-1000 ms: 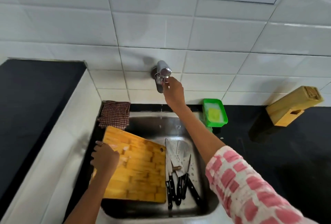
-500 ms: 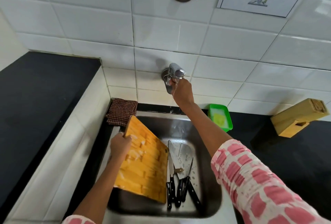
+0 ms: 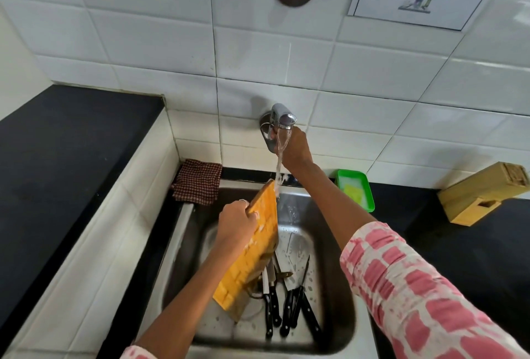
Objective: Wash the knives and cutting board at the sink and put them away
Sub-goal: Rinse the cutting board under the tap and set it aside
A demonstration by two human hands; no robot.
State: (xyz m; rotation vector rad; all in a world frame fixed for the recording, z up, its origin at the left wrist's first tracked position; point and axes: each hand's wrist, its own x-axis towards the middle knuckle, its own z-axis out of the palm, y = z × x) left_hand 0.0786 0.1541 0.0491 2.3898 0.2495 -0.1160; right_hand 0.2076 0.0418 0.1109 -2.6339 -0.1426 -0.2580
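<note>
My left hand (image 3: 236,222) grips the left edge of the wooden cutting board (image 3: 252,252), which stands tilted nearly on its edge over the steel sink (image 3: 334,315). Water runs from the wall tap (image 3: 282,120) onto the board's top corner. My right hand (image 3: 295,147) is raised at the tap with its fingers curled round the handle. Several black-handled knives (image 3: 282,304) lie in the sink bottom, partly behind the board's lower end.
A checked cloth (image 3: 198,182) lies at the sink's back left corner. A green tray with a yellow sponge (image 3: 355,189) sits at the back right. A wooden knife block (image 3: 481,196) lies on the black counter (image 3: 464,258) to the right. A raised black counter (image 3: 57,140) is on the left.
My left hand has tipped the cutting board from lying flat to standing on edge and brought it under the tap. Water now flows from the tap. The right hand stays at the tap.
</note>
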